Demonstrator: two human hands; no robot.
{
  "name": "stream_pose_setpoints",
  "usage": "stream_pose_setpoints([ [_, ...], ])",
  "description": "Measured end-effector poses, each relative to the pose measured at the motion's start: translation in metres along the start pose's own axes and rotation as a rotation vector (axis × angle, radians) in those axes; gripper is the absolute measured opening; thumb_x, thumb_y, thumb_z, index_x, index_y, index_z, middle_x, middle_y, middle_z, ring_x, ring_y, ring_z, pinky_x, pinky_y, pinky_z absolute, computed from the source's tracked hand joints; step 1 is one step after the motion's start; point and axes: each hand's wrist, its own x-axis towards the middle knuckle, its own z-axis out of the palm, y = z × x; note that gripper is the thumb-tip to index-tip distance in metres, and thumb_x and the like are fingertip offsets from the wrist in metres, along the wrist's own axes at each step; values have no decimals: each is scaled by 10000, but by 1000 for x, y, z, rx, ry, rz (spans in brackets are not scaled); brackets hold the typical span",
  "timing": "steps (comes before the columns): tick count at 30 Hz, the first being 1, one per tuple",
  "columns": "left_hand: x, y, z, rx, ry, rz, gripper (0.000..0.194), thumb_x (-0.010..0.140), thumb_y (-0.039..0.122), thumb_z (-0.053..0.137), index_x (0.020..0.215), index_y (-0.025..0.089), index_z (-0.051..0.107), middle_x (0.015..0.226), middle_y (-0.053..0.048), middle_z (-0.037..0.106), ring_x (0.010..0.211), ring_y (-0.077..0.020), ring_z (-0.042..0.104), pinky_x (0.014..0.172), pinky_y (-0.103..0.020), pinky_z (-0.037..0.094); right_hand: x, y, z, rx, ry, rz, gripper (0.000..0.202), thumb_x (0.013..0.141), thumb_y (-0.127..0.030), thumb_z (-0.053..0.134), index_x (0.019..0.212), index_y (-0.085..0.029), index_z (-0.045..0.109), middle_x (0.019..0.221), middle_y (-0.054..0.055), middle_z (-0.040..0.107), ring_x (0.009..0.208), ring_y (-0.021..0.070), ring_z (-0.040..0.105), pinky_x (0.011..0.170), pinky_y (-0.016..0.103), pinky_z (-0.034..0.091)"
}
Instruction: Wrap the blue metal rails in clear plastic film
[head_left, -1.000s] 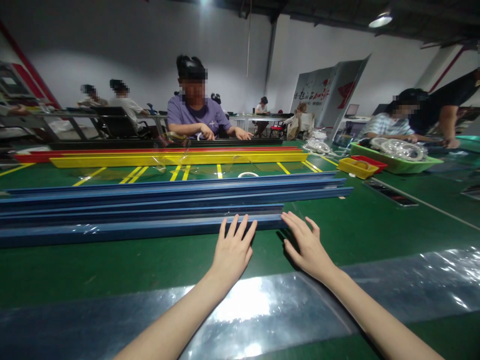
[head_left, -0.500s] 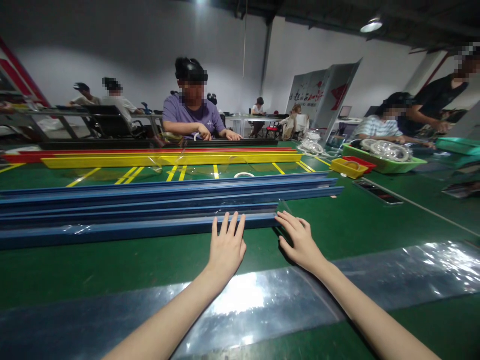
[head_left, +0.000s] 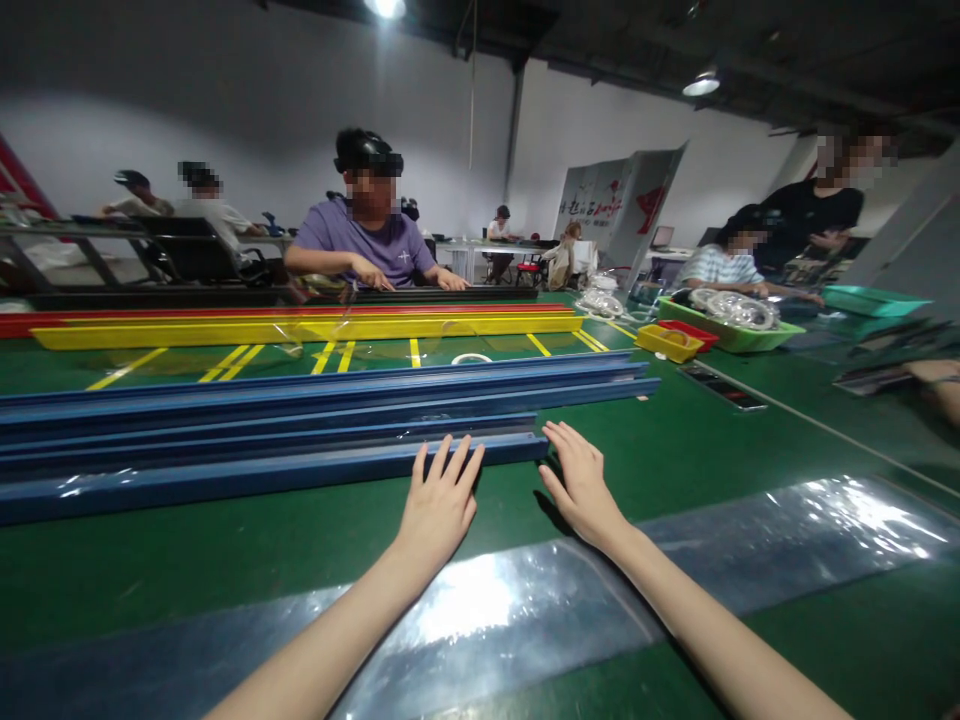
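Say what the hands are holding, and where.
Nothing is held: the left hand lies open against the nearest blue strip, the right hand by its end.

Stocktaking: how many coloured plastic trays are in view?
4, right of centre: small yellow tray; small red tray behind it; light-green tray behind that; teal tray farther right. Others may be hidden.

The bench (head_left: pixel 712 450) carries one green basket (head_left: pixel 765 340), one yellow bin (head_left: pixel 667 347), one red bin (head_left: pixel 702 335), one phone (head_left: pixel 721 386) and several blue channels (head_left: pixel 300 477), exact count unclear. Two ceiling lamps (head_left: pixel 701 84) are visible overhead.
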Motion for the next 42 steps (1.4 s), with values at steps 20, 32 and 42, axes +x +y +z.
stream_pose_setpoints([
  [20,-1,1,2,14,26,-70,473,782,274,456,1252,245,408,1302,-40,423,1218,-251,320,987,-446,224,-1,3,3,13,-119,-19,428,856,-354,316,1267,-239,335,1317,91,390,1240,203,275,921,425,265],
  [32,13,-9,-18,-99,-24,-92,346,807,234,415,1140,214,503,1189,-55,526,1121,-219,424,975,-441,229,4,13,-6,-56,-164,-102,456,818,-281,368,1273,-260,334,1302,68,418,1224,219,300,902,440,276],
  [42,36,-55,-54,-195,-157,73,264,835,217,390,1056,219,536,1081,-33,566,1012,-172,478,871,-330,343,33,24,-22,65,-154,-155,324,808,-317,424,1108,-222,503,1135,83,549,1073,205,475,870,408,386],
])
